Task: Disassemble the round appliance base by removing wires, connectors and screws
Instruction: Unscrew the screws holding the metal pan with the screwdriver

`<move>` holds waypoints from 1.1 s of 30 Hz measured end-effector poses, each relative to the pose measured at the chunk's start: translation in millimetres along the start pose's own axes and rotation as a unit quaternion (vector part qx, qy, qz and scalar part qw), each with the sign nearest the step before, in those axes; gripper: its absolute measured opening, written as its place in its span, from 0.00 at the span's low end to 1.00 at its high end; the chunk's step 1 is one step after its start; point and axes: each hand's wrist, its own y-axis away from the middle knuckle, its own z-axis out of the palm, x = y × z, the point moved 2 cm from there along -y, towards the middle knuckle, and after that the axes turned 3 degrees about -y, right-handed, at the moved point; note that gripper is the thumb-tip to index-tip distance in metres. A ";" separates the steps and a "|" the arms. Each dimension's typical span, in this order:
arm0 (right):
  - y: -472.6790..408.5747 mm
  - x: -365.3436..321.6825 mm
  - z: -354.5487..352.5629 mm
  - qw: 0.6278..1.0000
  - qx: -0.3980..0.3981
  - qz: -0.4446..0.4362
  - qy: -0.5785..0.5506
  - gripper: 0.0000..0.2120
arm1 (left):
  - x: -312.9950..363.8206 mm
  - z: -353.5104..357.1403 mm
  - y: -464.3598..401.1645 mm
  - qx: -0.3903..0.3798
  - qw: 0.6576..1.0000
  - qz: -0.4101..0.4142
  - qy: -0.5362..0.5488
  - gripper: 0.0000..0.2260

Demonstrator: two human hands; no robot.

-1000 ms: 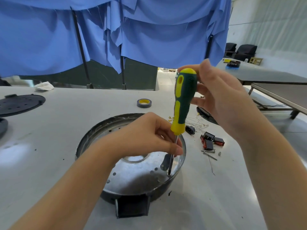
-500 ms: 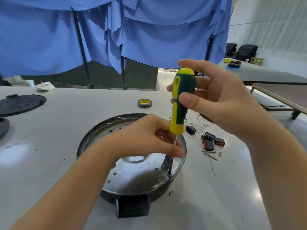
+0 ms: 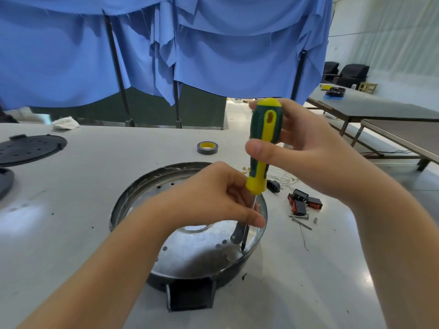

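Metal and stiff, the round appliance base [image 3: 190, 252] sits on the grey desk [image 3: 95, 186] directly in front of us, open side up, its dark connector housing [image 3: 191, 294] facing the near edge. We judge the shell rigid and fairly light, with a smooth, slippery floor and thin rim edges; take hold at the rim or the outer wall, not the polished interior

Our right hand [image 3: 306, 157] wraps thumb and fingers around the green-and-yellow handle of the screwdriver [image 3: 262, 148], which stands nearly upright. Its tip rests at a screw [image 3: 242, 249] on the floor of the base, close to the right wall. Our left hand [image 3: 213, 200] pinches the steel shaft between thumb and curled fingers to steady it

We judge the current step to be backing out this screw. Keep downward pressure on the handle, since the tip may slip out of the head

Removed parts lie just right of the base: black-and-red switches [image 3: 304, 203], loose wires [image 3: 282, 178] and a long screw [image 3: 300, 216]. A tape roll [image 3: 207, 147] sits behind
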 end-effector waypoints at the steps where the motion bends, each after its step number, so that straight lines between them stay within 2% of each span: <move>1: -0.5 0.3 0.2 1.000 0.002 0.000 0.020 0.27 | 0.3 0.3 -0.3 0.005 1.000 0.001 -0.006 0.08; 6: -0.5 0.5 -2.7 1.000 0.006 -0.012 0.029 0.27 | -0.3 -0.6 -1.2 -0.008 1.000 -0.003 -0.013 0.09; 11: 2.9 2.5 -7.0 0.995 -0.041 -0.018 -0.088 0.32 | -2.2 -3.0 2.9 -0.068 0.997 -0.009 0.029 0.07; 14: 3.4 5.5 -7.3 0.989 -0.068 0.004 -0.131 0.34 | -2.8 -2.9 2.6 -0.067 0.997 -0.011 0.022 0.07; 18: 1.1 5.5 -5.2 0.996 -0.054 0.017 -0.067 0.35 | -0.8 -1.5 0.7 -0.028 1.000 -0.007 -0.010 0.06; 21: -0.5 4.7 -4.3 0.999 -0.034 0.019 -0.006 0.32 | 1.1 0.6 0.1 -0.008 1.000 -0.002 -0.030 0.07; 25: -1.3 4.8 -5.6 1.000 -0.029 0.007 0.007 0.28 | 2.0 1.4 -0.2 -0.008 0.999 0.001 -0.035 0.08; 29: -0.6 5.9 -9.0 0.999 -0.036 -0.003 -0.032 0.30 | -0.2 -2.0 0.7 -0.035 0.999 -0.008 -0.024 0.07; 33: 1.7 6.5 -10.7 0.989 -0.075 0.003 -0.124 0.32 | -2.2 -2.9 3.0 -0.068 0.998 -0.008 0.015 0.08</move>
